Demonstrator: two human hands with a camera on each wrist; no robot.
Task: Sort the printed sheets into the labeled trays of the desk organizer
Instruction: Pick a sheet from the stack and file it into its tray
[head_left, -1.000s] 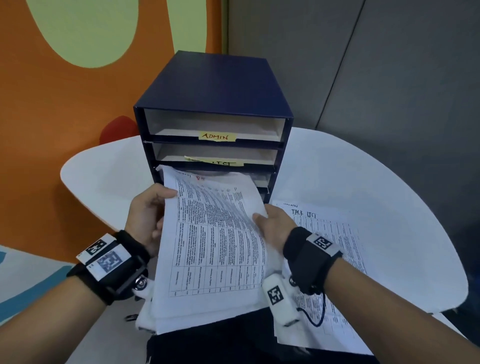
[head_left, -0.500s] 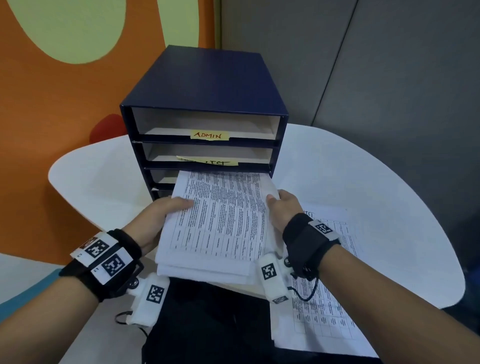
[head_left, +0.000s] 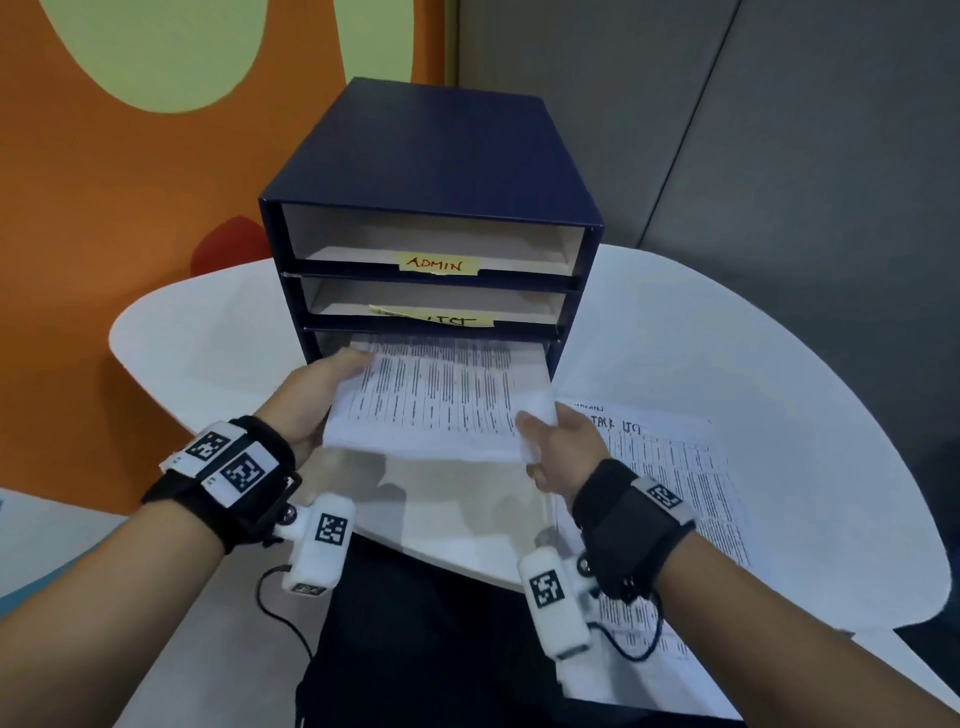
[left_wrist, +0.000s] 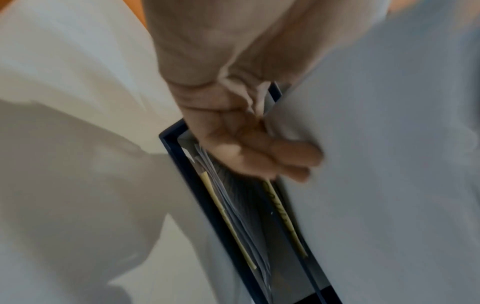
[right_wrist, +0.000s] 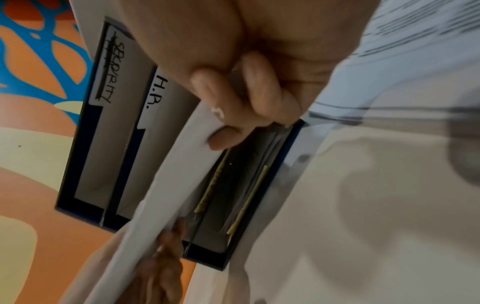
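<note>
Standing at the far side of the white table (head_left: 208, 332), the desk organizer (head_left: 441, 156) presents its open tray fronts toward the near edge. Four trays are stacked in it. The top one is labelled ADMIN (head_left: 435, 264). The label of the second is partly hidden. In the right wrist view, H.R. (right_wrist: 158, 90) and SECURITY (right_wrist: 110, 72) can be read on two slots, with the sheets lying beside the H.R. mark.

The stack of printed sheets (head_left: 441, 400) is held level in front of the third tray from the top. Its far edge is already at or just inside that opening; how deep it reaches cannot be told. The long axis of the stack runs near to far, in line with the tray, so the remaining travel is judged to be a straight push away from the body.

The stack is gripped on both sides. The left hand (head_left: 317, 400) holds the left edge well forward, close to the organizer front, with fingers curled beneath the paper in the left wrist view. The right hand (head_left: 561, 447) pinches the near right corner, further back from the opening. The left hand is therefore nearer the tray and is likely to meet its frame first.

A second printed sheet (head_left: 670, 467), headed in handwriting, lies flat on the table to the right of the organizer, under the right forearm, and remains to be sorted.
</note>
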